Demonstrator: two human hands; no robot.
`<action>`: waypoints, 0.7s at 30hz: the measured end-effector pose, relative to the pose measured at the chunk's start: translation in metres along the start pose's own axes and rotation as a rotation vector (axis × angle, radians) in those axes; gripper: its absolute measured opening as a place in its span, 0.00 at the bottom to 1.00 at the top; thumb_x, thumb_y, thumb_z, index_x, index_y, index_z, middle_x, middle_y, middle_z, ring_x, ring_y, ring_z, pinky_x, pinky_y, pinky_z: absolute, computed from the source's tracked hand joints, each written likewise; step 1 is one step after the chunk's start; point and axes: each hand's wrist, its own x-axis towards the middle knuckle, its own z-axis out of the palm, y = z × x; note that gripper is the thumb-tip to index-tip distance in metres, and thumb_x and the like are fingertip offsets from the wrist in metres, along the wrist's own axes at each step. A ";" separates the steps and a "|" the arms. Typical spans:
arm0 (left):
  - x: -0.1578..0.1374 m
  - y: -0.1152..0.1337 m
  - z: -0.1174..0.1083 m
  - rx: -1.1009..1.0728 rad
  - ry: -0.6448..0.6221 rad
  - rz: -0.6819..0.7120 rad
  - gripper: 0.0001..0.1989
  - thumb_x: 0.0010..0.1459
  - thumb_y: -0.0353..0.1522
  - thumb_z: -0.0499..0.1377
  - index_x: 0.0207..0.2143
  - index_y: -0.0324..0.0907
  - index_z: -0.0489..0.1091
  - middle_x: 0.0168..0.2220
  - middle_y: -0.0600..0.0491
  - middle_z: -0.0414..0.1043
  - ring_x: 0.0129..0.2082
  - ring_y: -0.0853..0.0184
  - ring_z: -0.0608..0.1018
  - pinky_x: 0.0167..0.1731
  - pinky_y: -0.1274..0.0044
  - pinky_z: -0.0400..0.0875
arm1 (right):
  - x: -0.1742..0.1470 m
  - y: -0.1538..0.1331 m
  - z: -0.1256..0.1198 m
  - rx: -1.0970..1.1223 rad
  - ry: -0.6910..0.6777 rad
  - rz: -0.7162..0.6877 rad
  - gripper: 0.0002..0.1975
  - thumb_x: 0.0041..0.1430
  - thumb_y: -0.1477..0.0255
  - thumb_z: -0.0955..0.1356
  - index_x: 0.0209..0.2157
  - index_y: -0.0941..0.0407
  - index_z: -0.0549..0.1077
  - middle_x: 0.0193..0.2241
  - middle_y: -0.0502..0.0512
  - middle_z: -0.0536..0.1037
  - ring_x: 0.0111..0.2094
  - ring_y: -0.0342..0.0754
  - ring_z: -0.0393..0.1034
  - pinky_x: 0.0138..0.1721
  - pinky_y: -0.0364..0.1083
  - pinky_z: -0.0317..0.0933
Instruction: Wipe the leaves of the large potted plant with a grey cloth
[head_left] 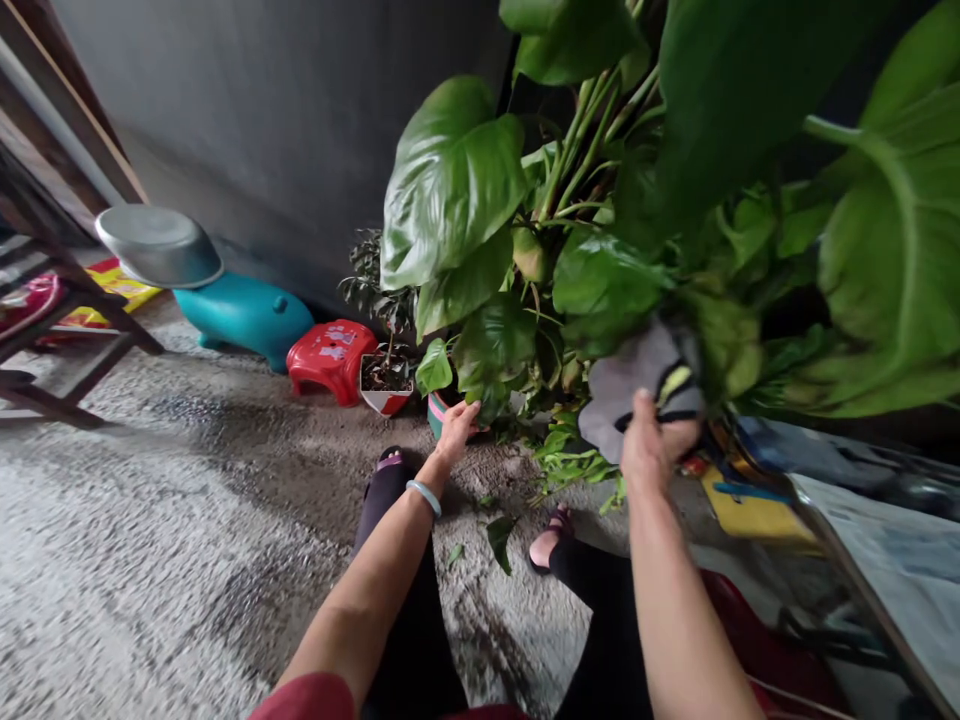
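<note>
With right-hand fingers [643,412] clamped on gray cloth [609,395], three o'clock from the left hand [454,432] (grip unclear), seems to be wiping leaves [604,278], next needing gentle pressure.

Home, I judge; yard or porch, cannot tell which. Rough concrete floor [112,560] under my sandalled feet [546,547], dark wall [300,130] ahead. Along wall I see silvery basin [157,243] against teal animal-shaped seat [236,318], red cartoon-printed stool [330,352], small potted shrub [386,375]; big leafy plant [454,185] before me.

Dim wall [300,130]; floor [112,540] brighter at left; glossy leaf [450,180] glare.
</note>
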 end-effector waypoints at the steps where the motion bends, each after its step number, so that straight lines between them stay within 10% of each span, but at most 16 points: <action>1: -0.001 -0.001 0.001 0.010 -0.004 -0.004 0.24 0.42 0.49 0.74 0.31 0.40 0.76 0.27 0.54 0.76 0.28 0.66 0.76 0.30 0.75 0.75 | -0.004 0.000 0.012 0.000 -0.016 0.058 0.34 0.55 0.54 0.65 0.56 0.63 0.70 0.55 0.75 0.77 0.56 0.68 0.73 0.55 0.62 0.67; 4: -0.002 -0.001 0.003 0.002 -0.008 0.012 0.24 0.40 0.48 0.75 0.29 0.40 0.75 0.25 0.54 0.75 0.25 0.68 0.74 0.27 0.77 0.72 | -0.048 0.008 0.032 0.016 -0.254 0.120 0.23 0.42 0.57 0.71 0.37 0.59 0.77 0.33 0.67 0.83 0.39 0.67 0.79 0.44 0.61 0.72; 7: 0.001 0.001 0.000 -0.034 -0.004 0.026 0.24 0.39 0.48 0.76 0.26 0.40 0.74 0.23 0.56 0.72 0.23 0.71 0.71 0.24 0.79 0.68 | -0.088 0.012 0.016 0.079 -0.444 0.111 0.20 0.44 0.56 0.72 0.36 0.53 0.79 0.34 0.60 0.85 0.40 0.62 0.80 0.45 0.57 0.72; 14: -0.004 0.000 0.007 0.055 -0.024 -0.029 0.21 0.44 0.47 0.74 0.29 0.39 0.76 0.25 0.54 0.74 0.26 0.67 0.76 0.29 0.75 0.74 | -0.041 -0.022 0.024 0.149 -0.100 -0.073 0.26 0.48 0.52 0.71 0.41 0.58 0.80 0.42 0.67 0.84 0.48 0.64 0.78 0.50 0.58 0.69; 18: -0.006 -0.001 0.000 0.108 -0.052 -0.050 0.14 0.45 0.38 0.74 0.26 0.39 0.76 0.24 0.52 0.74 0.27 0.63 0.77 0.32 0.73 0.74 | -0.063 -0.002 0.056 0.038 -0.381 -0.015 0.23 0.43 0.53 0.70 0.36 0.56 0.80 0.33 0.65 0.85 0.42 0.65 0.79 0.44 0.57 0.71; 21: 0.012 0.016 -0.025 0.096 0.194 -0.014 0.12 0.42 0.28 0.72 0.32 0.38 0.78 0.26 0.52 0.76 0.30 0.63 0.78 0.34 0.73 0.74 | -0.097 0.029 0.046 0.030 -0.476 -0.020 0.24 0.47 0.53 0.69 0.41 0.54 0.81 0.39 0.63 0.86 0.45 0.63 0.79 0.49 0.58 0.71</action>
